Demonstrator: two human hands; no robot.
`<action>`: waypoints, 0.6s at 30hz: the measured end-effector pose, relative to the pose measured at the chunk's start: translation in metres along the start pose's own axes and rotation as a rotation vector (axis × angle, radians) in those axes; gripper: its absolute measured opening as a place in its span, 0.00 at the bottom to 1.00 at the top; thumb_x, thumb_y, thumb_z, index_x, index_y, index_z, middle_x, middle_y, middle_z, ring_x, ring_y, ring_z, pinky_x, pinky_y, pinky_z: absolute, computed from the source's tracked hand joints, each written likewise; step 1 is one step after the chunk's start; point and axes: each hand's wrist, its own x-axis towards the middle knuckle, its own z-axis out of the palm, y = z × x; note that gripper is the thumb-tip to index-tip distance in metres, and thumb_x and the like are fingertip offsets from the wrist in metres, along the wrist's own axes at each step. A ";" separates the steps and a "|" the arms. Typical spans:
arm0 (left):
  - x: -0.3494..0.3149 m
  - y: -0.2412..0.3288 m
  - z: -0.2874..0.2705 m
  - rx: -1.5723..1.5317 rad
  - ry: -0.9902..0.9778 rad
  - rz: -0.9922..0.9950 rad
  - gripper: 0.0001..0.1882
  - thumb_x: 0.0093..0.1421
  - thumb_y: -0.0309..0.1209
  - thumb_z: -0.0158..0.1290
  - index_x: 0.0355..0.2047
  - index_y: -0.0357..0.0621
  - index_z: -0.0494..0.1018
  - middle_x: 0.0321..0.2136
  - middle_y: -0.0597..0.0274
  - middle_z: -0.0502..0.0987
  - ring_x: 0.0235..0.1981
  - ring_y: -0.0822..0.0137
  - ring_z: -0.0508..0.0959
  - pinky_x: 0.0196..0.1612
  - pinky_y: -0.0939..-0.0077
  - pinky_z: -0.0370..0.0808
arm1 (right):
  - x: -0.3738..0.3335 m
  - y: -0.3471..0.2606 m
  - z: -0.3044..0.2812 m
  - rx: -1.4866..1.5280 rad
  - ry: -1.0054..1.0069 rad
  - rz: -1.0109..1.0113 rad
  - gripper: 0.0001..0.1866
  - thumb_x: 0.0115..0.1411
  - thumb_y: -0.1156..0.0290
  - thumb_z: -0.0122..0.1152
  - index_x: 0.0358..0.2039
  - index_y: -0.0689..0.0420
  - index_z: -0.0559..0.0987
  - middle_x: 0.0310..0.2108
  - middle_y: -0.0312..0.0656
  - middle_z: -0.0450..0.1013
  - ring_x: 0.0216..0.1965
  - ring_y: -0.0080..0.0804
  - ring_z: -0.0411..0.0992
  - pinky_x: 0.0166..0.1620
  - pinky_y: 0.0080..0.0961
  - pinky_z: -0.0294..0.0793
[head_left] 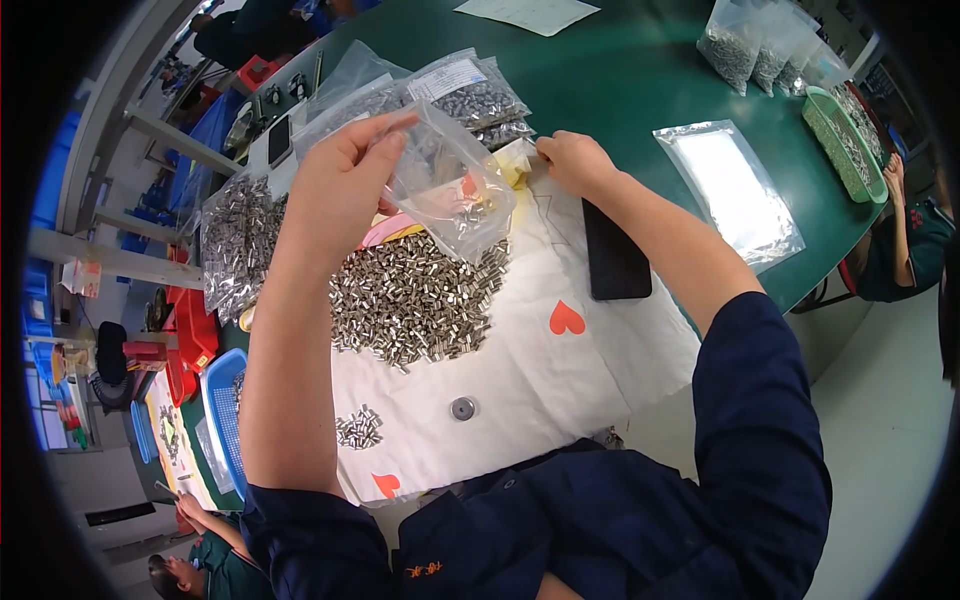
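Seemingly, in the head view, the work is partway: filled bags [487, 100] sit on the table [640, 80], while a heap of metal pieces [415, 305] lies loose on the white cloth [600, 375]. The left hand [345, 185] has its grip pinched on a clear bag [460, 205] over the heap's far edge; whether the right hand [580, 165] holds anything, I cannot tell.

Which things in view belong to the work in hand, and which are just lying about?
Seemingly in use:
clear plastic bag, in the left hand
pile of small metal cylinders
white cloth beneath

Seemingly lying about:
black phone
silvery pouch
paper sheet
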 end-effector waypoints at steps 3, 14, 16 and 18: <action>-0.001 0.001 0.001 0.002 0.002 0.006 0.13 0.58 0.31 0.45 0.42 0.44 0.72 0.20 0.72 0.68 0.19 0.82 0.66 0.21 0.88 0.66 | 0.000 0.005 -0.001 -0.032 0.030 -0.012 0.07 0.48 0.75 0.48 0.28 0.56 0.73 0.28 0.47 0.70 0.34 0.44 0.70 0.37 0.34 0.69; 0.012 0.000 0.019 -0.053 -0.060 -0.008 0.15 0.57 0.35 0.45 0.42 0.43 0.72 0.20 0.69 0.68 0.16 0.78 0.67 0.22 0.83 0.67 | -0.040 -0.115 -0.132 0.671 0.555 -0.382 0.07 0.45 0.76 0.57 0.27 0.59 0.73 0.24 0.38 0.72 0.24 0.31 0.70 0.29 0.24 0.70; 0.014 0.006 0.024 -0.001 -0.045 -0.018 0.14 0.59 0.34 0.44 0.44 0.47 0.72 0.19 0.74 0.64 0.19 0.82 0.64 0.23 0.86 0.65 | -0.032 -0.108 -0.127 0.063 0.550 -0.574 0.08 0.45 0.73 0.60 0.29 0.57 0.75 0.25 0.38 0.72 0.25 0.31 0.70 0.29 0.24 0.69; 0.012 0.015 0.017 0.078 -0.035 0.006 0.14 0.58 0.33 0.44 0.44 0.47 0.72 0.19 0.73 0.65 0.20 0.81 0.65 0.24 0.86 0.65 | -0.041 -0.105 -0.142 0.258 0.554 -0.458 0.10 0.45 0.74 0.61 0.31 0.57 0.75 0.27 0.37 0.72 0.26 0.28 0.69 0.30 0.21 0.69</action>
